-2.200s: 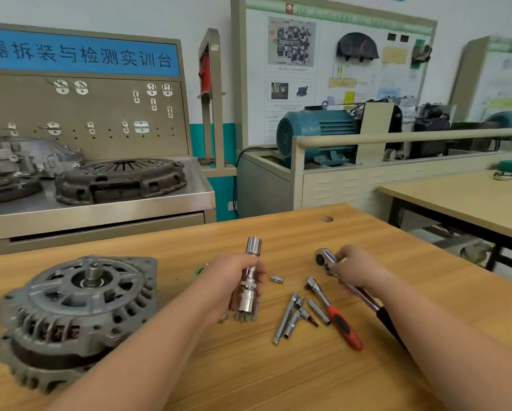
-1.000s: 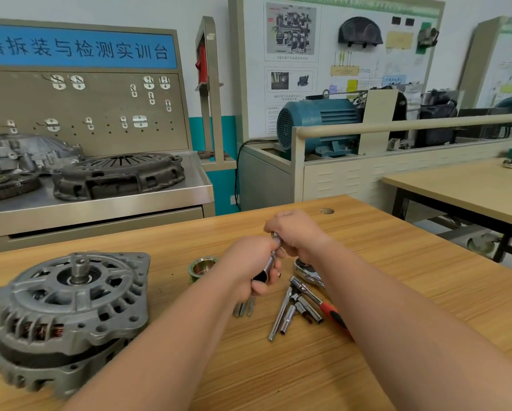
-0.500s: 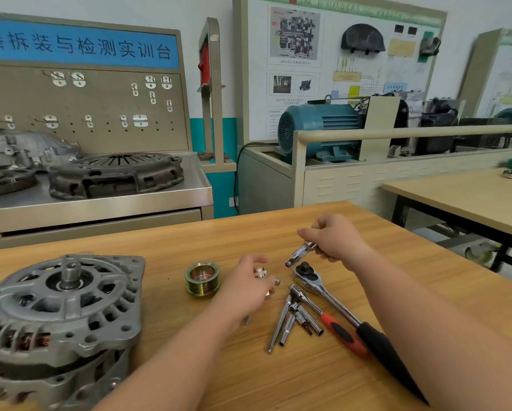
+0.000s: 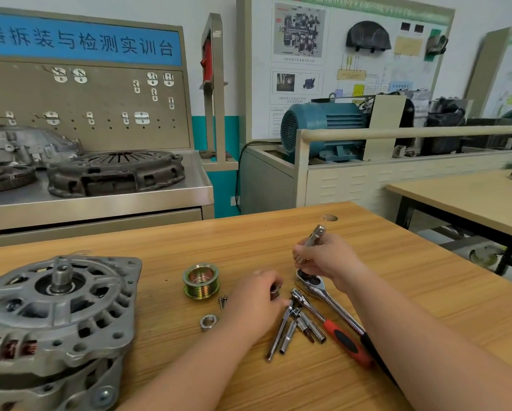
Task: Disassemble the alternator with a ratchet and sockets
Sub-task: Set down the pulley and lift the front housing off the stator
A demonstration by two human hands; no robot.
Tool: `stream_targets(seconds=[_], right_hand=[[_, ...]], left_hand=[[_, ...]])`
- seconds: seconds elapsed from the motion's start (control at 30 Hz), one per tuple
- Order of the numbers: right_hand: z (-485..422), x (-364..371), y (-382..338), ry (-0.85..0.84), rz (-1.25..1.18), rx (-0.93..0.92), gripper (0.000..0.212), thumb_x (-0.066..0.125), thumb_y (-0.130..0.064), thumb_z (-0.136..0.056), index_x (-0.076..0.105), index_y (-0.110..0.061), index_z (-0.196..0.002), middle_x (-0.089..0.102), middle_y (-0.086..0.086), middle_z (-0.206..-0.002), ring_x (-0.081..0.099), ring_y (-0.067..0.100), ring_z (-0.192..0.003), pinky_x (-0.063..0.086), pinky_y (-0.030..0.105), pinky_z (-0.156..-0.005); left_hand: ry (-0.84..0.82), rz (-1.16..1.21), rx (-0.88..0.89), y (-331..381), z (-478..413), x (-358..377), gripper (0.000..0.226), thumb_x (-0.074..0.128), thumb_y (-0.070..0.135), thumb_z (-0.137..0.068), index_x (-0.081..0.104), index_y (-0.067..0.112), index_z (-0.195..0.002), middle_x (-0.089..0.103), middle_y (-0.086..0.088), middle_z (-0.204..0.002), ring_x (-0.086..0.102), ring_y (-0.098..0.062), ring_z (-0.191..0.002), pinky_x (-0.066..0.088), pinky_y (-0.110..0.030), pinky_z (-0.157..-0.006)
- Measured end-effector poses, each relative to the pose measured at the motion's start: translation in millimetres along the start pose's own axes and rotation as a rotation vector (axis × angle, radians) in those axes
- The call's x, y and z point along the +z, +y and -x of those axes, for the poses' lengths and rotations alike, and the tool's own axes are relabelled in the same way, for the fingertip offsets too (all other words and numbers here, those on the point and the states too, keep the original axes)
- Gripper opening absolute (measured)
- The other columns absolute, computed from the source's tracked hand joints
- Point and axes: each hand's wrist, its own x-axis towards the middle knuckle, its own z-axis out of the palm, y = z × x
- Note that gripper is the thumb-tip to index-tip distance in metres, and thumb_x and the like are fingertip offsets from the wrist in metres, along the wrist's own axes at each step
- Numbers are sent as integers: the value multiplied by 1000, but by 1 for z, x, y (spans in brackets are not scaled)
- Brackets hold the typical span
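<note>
The grey alternator (image 4: 53, 315) lies at the left of the wooden table (image 4: 411, 292), shaft up, with its pulley off. The ribbed pulley (image 4: 201, 280) stands to its right, and a nut (image 4: 208, 321) and a small screw (image 4: 222, 301) lie in front of it. My left hand (image 4: 256, 301) rests on the table with its fingers closed on a small dark socket (image 4: 275, 292). My right hand (image 4: 327, 258) holds a slim chrome extension piece (image 4: 315, 236) upright, just above the head of the ratchet (image 4: 322, 292), which lies flat.
Several sockets and extension bars (image 4: 296, 324) lie beside the ratchet, whose red and black handle (image 4: 349, 347) runs toward me. A steel bench with a clutch cover (image 4: 115, 172) stands behind the table. A second table (image 4: 471, 197) is at the right.
My right hand has swung the extension piece from slanting to upright over the ratchet head. My left hand has settled on the table with the small socket. The nut and screw have come into view.
</note>
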Motion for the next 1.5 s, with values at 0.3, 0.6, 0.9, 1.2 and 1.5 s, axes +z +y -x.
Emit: stream_targets(seconds=[0.3,0.6,0.9,1.2,1.5], right_hand=[[-3,22,4,62,788,-320,21,72,-38,-85,62,-20,-82,64,-6,-77,61,14,-75,45,26,-57],[0,23,2,-22,888,-163,31,69,-39,-88,53,-18,-70,55,-3,-66,49,10,-58,35,23,-49],[32,27,-36,269,392,-499,26,60,-32,-92,61,-25,-117,60,-4,-120,50,11,-111,43,32,-92],[93,149,-54,-399,341,-277,47,46,-53,-97,43,-25,-135,62,-1,-108,65,13,-83,58,31,-69],[114,213,-48,-502,-20,-2,43,52,-60,-91,54,-29,-120,70,-3,-112,68,22,-101,54,49,-92]], left_hand=[[191,71,-20,0,0,-19,16,52,32,-96,60,27,-109,59,12,-112,49,-2,-94,36,-17,-73],[197,176,-37,2,11,-35,9,52,26,-96,58,32,-97,59,17,-97,55,-2,-92,46,-21,-75],[317,154,144,7,60,-112,13,51,27,-95,53,40,-96,52,29,-91,44,19,-87,32,-4,-69],[669,1,-241,-104,108,-200,7,54,27,-93,58,28,-98,58,13,-97,50,-6,-87,34,-19,-65],[404,688,-496,-166,133,-192,42,57,60,-84,68,28,-110,76,3,-96,71,-19,-90,50,-34,-73]])
